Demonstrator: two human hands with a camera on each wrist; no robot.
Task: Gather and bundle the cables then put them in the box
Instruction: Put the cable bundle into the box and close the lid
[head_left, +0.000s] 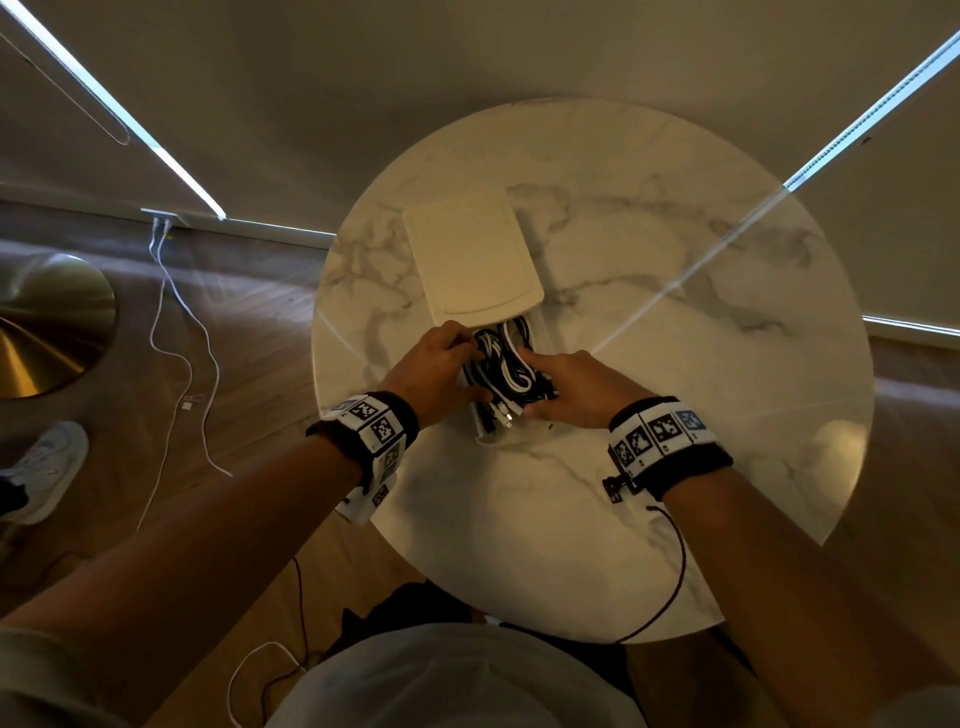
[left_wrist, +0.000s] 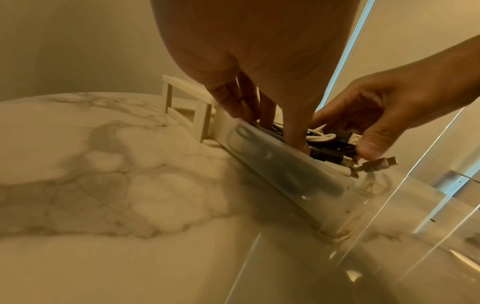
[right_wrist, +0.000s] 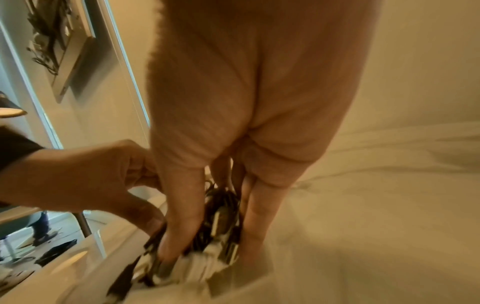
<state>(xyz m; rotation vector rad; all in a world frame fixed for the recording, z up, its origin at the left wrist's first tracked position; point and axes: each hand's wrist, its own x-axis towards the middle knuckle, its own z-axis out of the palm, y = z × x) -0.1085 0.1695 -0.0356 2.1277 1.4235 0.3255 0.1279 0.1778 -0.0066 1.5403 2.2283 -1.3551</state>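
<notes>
A white box (head_left: 546, 332) lies on the round marble table (head_left: 675, 374), its cream lid (head_left: 467, 260) covering the far half. Black and white cables (head_left: 506, 364) fill the uncovered near half, connectors sticking out at the near end. My left hand (head_left: 457, 364) reaches in from the left, fingers and thumb down among the cables. My right hand (head_left: 537, 382) grips the bundle from the right. In the left wrist view, the left hand (left_wrist: 272, 123) dips behind the box wall (left_wrist: 285, 174). In the right wrist view, the right hand (right_wrist: 215, 226) straddles the cables (right_wrist: 221, 216).
A white cable (head_left: 171, 338) trails over the wooden floor from a floor socket (head_left: 161, 215) left of the table. A brass lamp base (head_left: 47, 332) and another person's shoe (head_left: 47, 467) are at the far left. A dark wire (head_left: 675, 571) hangs from my right wristband.
</notes>
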